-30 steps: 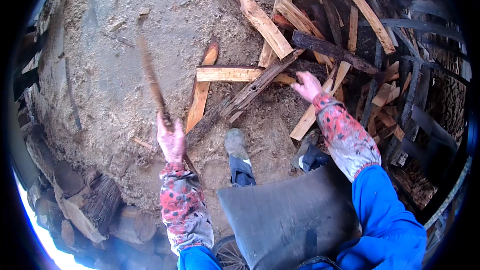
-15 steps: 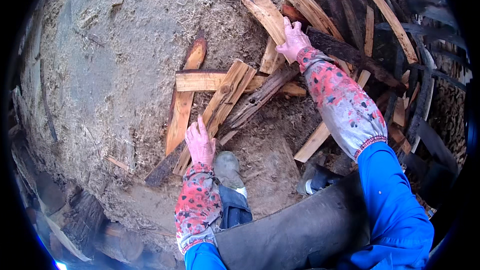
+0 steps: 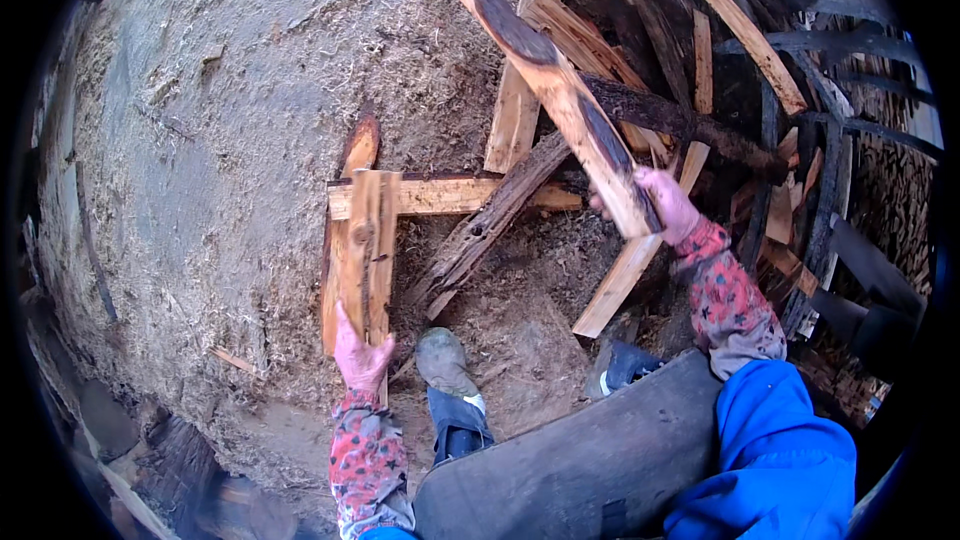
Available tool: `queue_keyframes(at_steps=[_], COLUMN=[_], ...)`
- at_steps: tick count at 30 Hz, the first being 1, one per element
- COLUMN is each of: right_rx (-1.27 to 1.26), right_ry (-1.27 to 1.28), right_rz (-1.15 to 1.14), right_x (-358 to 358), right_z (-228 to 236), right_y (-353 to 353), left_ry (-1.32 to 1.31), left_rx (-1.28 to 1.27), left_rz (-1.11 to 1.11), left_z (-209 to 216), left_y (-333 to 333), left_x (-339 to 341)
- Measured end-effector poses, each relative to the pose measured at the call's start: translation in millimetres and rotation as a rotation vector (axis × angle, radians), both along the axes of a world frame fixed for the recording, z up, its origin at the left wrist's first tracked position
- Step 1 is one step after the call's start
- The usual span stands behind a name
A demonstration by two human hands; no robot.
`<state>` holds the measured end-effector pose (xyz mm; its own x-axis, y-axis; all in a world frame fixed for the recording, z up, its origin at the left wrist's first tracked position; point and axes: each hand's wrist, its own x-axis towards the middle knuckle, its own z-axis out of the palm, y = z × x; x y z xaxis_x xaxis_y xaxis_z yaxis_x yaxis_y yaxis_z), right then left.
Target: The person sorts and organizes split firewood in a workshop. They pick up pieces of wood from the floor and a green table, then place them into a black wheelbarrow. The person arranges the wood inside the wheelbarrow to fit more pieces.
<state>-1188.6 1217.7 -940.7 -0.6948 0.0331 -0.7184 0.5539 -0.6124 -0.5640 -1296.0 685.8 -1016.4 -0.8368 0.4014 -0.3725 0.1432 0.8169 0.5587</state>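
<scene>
My right hand [image 3: 668, 206] grips the near end of a long wavy piece of split firewood [image 3: 560, 90], which has dark bark streaks and slants up to the far left. My left hand [image 3: 362, 354] is closed round the near end of a shorter split piece with a knot [image 3: 372, 250]. That piece lies over a flat crosswise piece [image 3: 450, 196] and a pointed piece [image 3: 362, 146], which is partly hidden. Between my hands rests a grey weathered piece [image 3: 490, 220] with a small hole.
More split wood [image 3: 585, 40] is heaped at the far right, beside dark curved bars [image 3: 850, 44]. A dark apron [image 3: 570, 450] covers my lap, and my boot [image 3: 446, 362] stands close to the wood. Thick logs [image 3: 170, 470] lie at the near left, on ground [image 3: 230, 140] strewn with chips.
My right hand has lifted the long wavy piece and drawn it nearer, turning its bark side into view. My left hand has shifted the knotted piece left and swung it straighter.
</scene>
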Motion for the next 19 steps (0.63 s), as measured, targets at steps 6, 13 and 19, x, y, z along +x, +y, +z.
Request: queue_keyframes(at_steps=[6, 13, 19], right_rx=[0.086, 0.182, 1.037], right_ry=[-0.285, -0.287, 0.033], right_rz=[-0.011, 0.489, 0.569], right_x=[59, 78, 50], right_z=[-40, -79, -47], right_y=[-72, -133, -44], left_ry=[0.11, 0.069, 0.156], left_rx=[0.0, 0.037, 0.068], left_rz=[0.007, 0.043, -0.001], left_z=[22, -56, -85], left_y=[28, 41, 50], left_x=[-9, 9, 25])
